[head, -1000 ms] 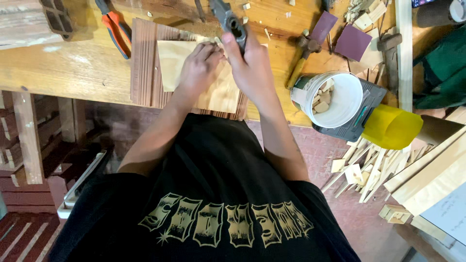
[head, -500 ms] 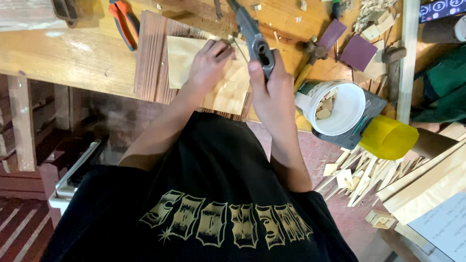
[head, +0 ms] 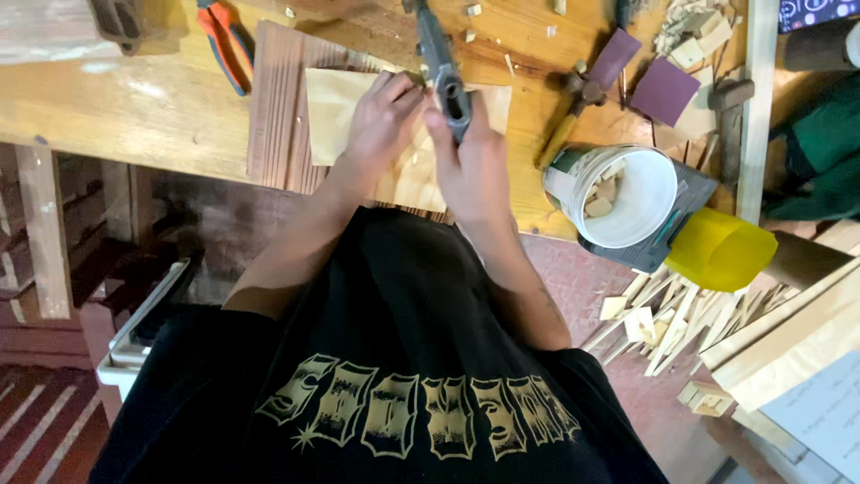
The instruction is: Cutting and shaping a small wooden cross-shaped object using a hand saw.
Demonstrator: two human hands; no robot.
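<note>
the right hand (head: 466,166) grips a grey handheld tool (head: 442,67); the left hand (head: 383,116) presses flat on a pale wood panel (head: 336,112). a white bucket (head: 658,211) holds wood scraps (head: 602,195).

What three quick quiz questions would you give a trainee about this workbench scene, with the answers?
1. True or false: the orange-handled pliers lie inside the white bucket.
2. Which hand grips the grey tool? A: left hand. B: right hand.
3. What colour is the cup lying beside the bucket?
Key: 1 false, they lie on the bench; 2 B; 3 yellow.
</note>
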